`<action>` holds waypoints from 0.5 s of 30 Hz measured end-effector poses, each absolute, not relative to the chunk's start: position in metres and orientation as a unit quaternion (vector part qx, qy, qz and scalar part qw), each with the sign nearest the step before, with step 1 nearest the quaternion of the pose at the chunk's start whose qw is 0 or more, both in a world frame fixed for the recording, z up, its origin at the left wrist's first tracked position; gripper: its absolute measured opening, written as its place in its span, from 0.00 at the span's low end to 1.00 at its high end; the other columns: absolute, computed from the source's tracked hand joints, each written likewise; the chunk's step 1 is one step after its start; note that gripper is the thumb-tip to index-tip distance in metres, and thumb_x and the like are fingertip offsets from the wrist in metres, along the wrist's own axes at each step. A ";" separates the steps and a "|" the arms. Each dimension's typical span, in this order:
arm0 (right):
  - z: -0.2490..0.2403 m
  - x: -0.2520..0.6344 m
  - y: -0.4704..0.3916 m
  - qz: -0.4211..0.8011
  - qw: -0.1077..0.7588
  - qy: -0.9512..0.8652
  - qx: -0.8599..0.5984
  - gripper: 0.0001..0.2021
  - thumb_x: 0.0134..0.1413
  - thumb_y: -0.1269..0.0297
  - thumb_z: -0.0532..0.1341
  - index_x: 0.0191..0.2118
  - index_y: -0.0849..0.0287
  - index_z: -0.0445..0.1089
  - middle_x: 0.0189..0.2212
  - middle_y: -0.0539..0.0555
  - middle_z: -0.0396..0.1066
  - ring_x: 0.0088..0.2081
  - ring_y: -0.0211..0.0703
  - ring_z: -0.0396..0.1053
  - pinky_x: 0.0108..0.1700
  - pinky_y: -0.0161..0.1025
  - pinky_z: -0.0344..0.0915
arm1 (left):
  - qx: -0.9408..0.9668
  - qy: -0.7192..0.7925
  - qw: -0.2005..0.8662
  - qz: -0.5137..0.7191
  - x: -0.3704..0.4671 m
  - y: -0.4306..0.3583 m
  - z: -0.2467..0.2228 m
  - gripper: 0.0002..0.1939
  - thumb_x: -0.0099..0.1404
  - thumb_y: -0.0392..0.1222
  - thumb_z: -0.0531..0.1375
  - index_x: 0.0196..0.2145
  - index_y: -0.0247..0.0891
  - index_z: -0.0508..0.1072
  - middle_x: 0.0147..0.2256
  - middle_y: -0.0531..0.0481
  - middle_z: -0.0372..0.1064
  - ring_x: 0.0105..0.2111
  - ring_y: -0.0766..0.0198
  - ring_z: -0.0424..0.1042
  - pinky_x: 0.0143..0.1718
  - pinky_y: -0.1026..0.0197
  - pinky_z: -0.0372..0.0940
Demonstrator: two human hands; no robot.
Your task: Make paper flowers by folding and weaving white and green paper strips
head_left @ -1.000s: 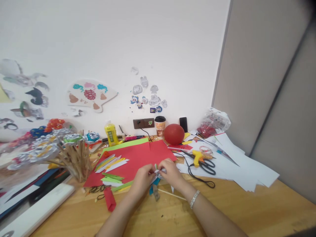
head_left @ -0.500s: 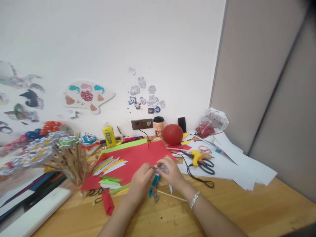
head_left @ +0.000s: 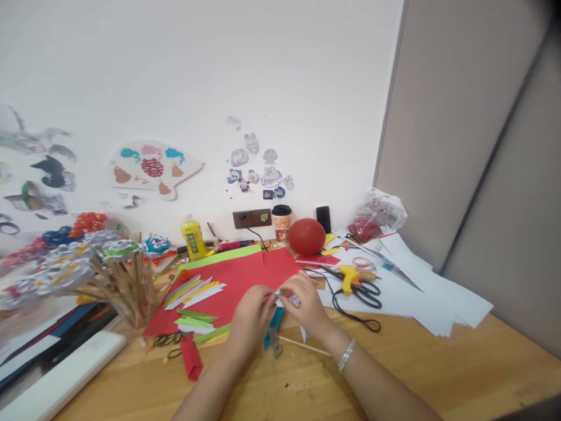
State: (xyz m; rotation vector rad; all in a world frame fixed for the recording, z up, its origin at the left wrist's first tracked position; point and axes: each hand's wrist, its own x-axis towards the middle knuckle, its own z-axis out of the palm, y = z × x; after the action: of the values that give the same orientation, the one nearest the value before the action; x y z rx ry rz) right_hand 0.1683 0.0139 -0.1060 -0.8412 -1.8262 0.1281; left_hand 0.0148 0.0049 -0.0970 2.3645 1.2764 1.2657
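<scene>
Pinched between our left hand [head_left: 250,318] and right hand [head_left: 307,307]: small folded multicoloured paper piece [head_left: 286,297], centre frame, over red paper sheet [head_left: 236,279]; half-assembled (cut paper strips [head_left: 195,290] lie unused, lower left).

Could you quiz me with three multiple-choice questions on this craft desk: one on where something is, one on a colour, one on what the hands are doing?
1. Where is the red ball?
A. at the back, beside the paper cup
B. on the floor
C. in a hand

2. What colour is the glue gun?
A. blue
B. yellow
C. black

3. The left hand and right hand are:
A. flat on the table
B. apart, raised
C. together, pinching a small paper piece

Answers: 1 A, ball stands next to the cup; 2 B, its body is yellow; 3 C, fingertips meet on the piece.
</scene>
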 end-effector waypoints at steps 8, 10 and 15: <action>-0.107 0.168 0.017 0.123 0.552 -0.744 -0.356 0.04 0.51 0.67 0.57 0.34 0.57 0.67 0.29 0.52 0.67 0.34 0.42 0.63 0.40 0.40 0.59 | 0.751 0.441 0.185 0.456 0.017 0.004 -0.093 0.09 0.61 0.44 0.50 0.29 0.38 0.65 0.28 0.51 0.64 0.29 0.65 0.64 0.32 0.63 0.61; -0.108 0.167 0.018 0.132 0.559 -0.735 -0.360 0.04 0.50 0.68 0.57 0.34 0.57 0.67 0.29 0.52 0.66 0.34 0.42 0.63 0.40 0.39 0.60 | 0.734 0.446 0.207 0.468 0.018 0.005 -0.093 0.09 0.61 0.44 0.50 0.29 0.38 0.65 0.28 0.52 0.64 0.30 0.65 0.64 0.33 0.63 0.61; -0.108 0.166 0.017 0.144 0.565 -0.724 -0.367 0.04 0.50 0.70 0.56 0.33 0.58 0.67 0.29 0.52 0.65 0.34 0.41 0.63 0.38 0.38 0.60 | 0.710 0.459 0.232 0.481 0.020 0.006 -0.093 0.10 0.59 0.46 0.52 0.28 0.38 0.65 0.27 0.52 0.65 0.29 0.64 0.66 0.32 0.63 0.63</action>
State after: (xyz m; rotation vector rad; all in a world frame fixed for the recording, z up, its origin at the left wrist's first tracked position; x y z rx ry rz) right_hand 0.1662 0.0172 -0.1076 -0.8632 -1.7038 0.3383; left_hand 0.0199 0.0060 -0.0928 1.9504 1.2628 1.3228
